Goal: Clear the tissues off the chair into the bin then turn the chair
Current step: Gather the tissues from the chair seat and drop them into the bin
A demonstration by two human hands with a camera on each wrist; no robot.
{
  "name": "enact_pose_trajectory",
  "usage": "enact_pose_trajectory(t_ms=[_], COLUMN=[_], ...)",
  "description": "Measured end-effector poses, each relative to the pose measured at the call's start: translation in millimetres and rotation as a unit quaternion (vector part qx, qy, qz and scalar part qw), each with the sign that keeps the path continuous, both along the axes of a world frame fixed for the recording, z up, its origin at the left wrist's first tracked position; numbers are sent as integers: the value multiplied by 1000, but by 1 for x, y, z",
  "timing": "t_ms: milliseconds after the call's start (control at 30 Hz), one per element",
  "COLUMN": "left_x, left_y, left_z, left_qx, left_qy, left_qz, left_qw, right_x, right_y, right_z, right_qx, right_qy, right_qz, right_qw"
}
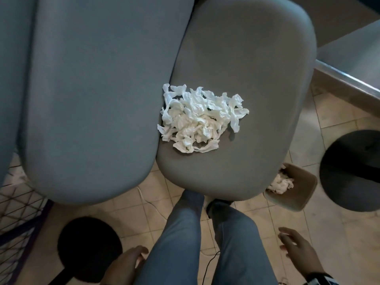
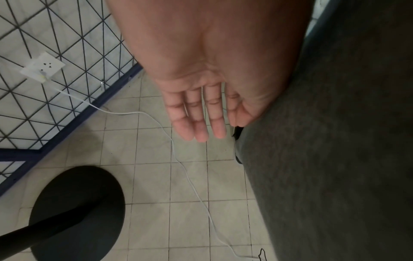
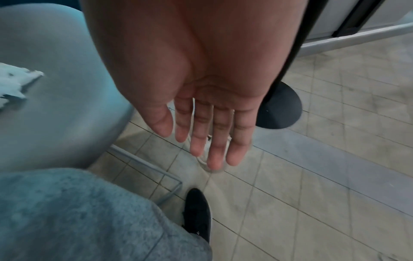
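Observation:
A heap of crumpled white tissues (image 1: 200,118) lies on the grey seat of the chair (image 1: 257,68), close to its left edge. The edge of the tissues (image 3: 15,83) also shows on the chair seat (image 3: 55,106) in the right wrist view. A beige bin (image 1: 298,188) stands on the floor under the seat's right front corner, with white tissues (image 1: 281,184) inside. My left hand (image 1: 127,262) hangs beside my left thigh, fingers straight, holding nothing (image 2: 201,113). My right hand (image 1: 296,247) hangs open over the floor, in front of the bin, palm empty (image 3: 205,123).
A second grey chair (image 1: 92,89) stands close on the left, touching the first. Black round bases (image 1: 88,247) (image 1: 353,171) sit on the tiled floor at left and right. A wire grid (image 2: 55,70) with a socket and a white cable (image 2: 190,176) lies left. A metal counter edge (image 1: 349,79) runs at the right.

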State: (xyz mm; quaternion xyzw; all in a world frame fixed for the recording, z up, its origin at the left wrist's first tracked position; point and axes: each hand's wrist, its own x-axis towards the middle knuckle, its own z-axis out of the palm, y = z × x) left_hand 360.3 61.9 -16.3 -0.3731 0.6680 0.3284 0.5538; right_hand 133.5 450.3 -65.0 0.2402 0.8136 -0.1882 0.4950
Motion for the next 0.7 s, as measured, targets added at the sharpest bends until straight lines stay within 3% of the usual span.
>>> enact_pose_trajectory(t_ms=[200, 400, 600, 700], left_x=[-25, -92, -196, -237], left_y=[-9, -12, -12, -18], left_z=[-10, -23, -36, -52], left_qx=[-41, -68, -115, -153], left_qy=[90, 202, 328, 363], left_qz=[-27, 25, 49, 31], left_qw=[995, 977, 936, 919], right_x=[-55, -135, -201, -220], right_y=[-38, -102, -177, -212], right_z=[-6, -8, -32, -41], right_qx=[-51, -128, -181, -182], right_qy=[44, 136, 258, 271], right_qz=[95, 156, 245, 308], right_qw=[993, 970, 917, 894])
